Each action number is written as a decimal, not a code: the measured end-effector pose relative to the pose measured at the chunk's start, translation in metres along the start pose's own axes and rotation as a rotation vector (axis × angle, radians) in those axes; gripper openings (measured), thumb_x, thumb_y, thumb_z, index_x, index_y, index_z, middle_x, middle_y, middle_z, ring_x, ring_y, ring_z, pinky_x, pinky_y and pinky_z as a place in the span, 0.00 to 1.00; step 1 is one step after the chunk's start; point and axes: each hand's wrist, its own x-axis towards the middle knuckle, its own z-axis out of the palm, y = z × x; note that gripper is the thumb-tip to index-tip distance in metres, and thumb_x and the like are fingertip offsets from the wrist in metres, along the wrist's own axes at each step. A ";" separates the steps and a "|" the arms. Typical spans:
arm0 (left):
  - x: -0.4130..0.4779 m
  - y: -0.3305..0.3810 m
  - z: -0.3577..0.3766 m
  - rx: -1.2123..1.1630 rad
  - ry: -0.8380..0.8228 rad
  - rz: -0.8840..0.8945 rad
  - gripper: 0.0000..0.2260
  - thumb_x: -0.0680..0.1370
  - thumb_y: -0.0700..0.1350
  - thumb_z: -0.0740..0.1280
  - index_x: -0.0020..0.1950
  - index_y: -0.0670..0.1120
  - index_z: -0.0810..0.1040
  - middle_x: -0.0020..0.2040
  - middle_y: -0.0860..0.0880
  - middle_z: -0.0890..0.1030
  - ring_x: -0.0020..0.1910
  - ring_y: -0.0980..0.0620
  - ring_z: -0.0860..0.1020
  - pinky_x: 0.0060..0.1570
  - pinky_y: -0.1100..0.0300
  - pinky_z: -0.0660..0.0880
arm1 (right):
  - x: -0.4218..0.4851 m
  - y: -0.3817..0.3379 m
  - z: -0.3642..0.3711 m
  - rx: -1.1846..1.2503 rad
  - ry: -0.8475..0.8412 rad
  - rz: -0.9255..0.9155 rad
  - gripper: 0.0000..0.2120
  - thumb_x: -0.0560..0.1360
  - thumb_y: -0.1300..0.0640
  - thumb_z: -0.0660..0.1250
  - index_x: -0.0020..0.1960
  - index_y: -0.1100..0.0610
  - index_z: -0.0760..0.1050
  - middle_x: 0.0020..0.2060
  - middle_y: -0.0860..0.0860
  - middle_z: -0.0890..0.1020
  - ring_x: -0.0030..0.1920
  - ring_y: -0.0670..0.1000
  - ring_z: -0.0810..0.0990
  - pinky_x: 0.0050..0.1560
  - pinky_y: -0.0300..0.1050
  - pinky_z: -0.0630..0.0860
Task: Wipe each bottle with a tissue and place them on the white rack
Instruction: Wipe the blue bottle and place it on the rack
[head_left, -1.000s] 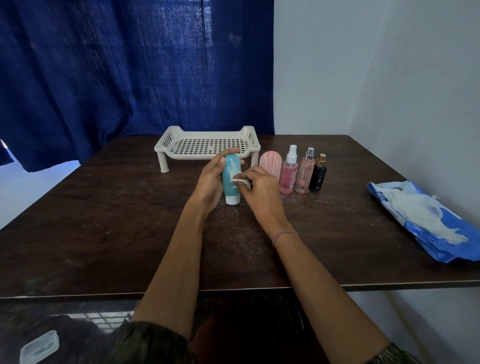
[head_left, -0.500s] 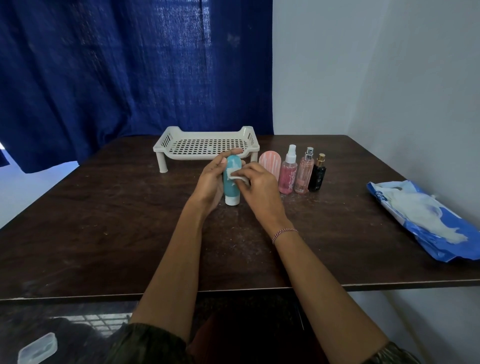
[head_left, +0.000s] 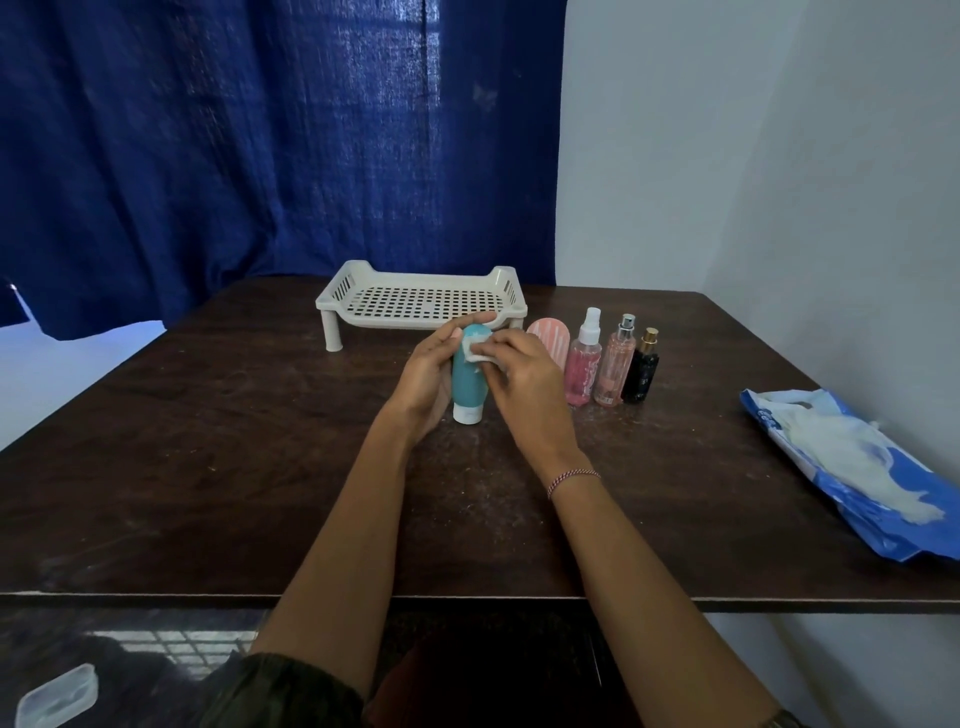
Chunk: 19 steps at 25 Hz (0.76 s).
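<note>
Two hands: left hand (head_left: 423, 379) grips teal bottle (head_left: 464, 387); right hand (head_left: 524, 384) pinches tissue (head_left: 475, 349), shifted upward.

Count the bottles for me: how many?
5: teal bottle in the left hand; ribbed pink bottle, pink spray bottle, peach bottle, black bottle lined up right of it.

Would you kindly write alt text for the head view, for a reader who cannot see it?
A person's left hand holds a teal tube cap-down on a dark table while the right hand presses a tissue to its top; four other bottles stand to its right, near a white rack.
</note>
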 end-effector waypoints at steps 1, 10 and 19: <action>0.000 0.000 0.000 -0.005 0.000 0.007 0.16 0.83 0.40 0.50 0.63 0.42 0.75 0.61 0.43 0.77 0.60 0.50 0.76 0.58 0.59 0.75 | 0.001 0.000 -0.002 -0.031 -0.025 -0.065 0.11 0.71 0.67 0.69 0.53 0.63 0.79 0.49 0.56 0.80 0.51 0.52 0.77 0.55 0.38 0.71; 0.002 -0.001 -0.002 -0.014 -0.021 -0.021 0.16 0.82 0.40 0.51 0.65 0.42 0.73 0.67 0.39 0.73 0.64 0.46 0.73 0.66 0.50 0.68 | 0.004 0.005 -0.003 -0.028 0.041 -0.013 0.11 0.71 0.67 0.70 0.53 0.63 0.79 0.49 0.56 0.80 0.52 0.52 0.76 0.56 0.39 0.72; 0.002 -0.002 -0.001 0.009 -0.059 -0.010 0.16 0.82 0.39 0.52 0.67 0.41 0.72 0.67 0.41 0.74 0.67 0.47 0.72 0.68 0.53 0.68 | 0.000 0.000 -0.003 -0.021 0.070 -0.025 0.12 0.71 0.67 0.68 0.54 0.63 0.79 0.51 0.57 0.80 0.54 0.53 0.76 0.58 0.39 0.71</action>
